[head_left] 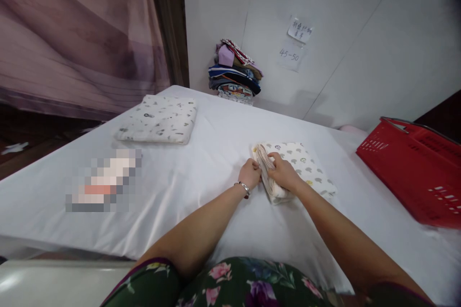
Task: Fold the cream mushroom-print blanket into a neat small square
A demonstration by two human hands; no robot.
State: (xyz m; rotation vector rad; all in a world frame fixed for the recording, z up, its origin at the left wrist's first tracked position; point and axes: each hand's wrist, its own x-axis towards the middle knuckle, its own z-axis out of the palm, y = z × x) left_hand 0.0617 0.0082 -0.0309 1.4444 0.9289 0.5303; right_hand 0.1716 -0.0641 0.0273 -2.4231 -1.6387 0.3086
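A folded white cloth (306, 163) with grey and yellow prints lies on the white-covered table in front of me. Its left side shows several stacked layers, tilted up a little. My right hand (283, 172) grips these layers from above, thumb and fingers bent around the folded edge. On the left edge of the same cloth is my left hand (251, 174), fingers curled closed and pinching the fabric; its fingertips are partly hidden. A bracelet (244, 189) circles my left wrist. Further left lies a second folded cloth (158, 120), white with small grey prints, touched by neither hand.
A red plastic basket (410, 172) stands at the table's right side. Stacked folded clothes (236, 74) rise by the wall behind the table (216, 139). A blurred-out object (106, 180) lies at left. Pink curtain (82, 33) hangs at far left; paper notes (300, 30) are on the wall.
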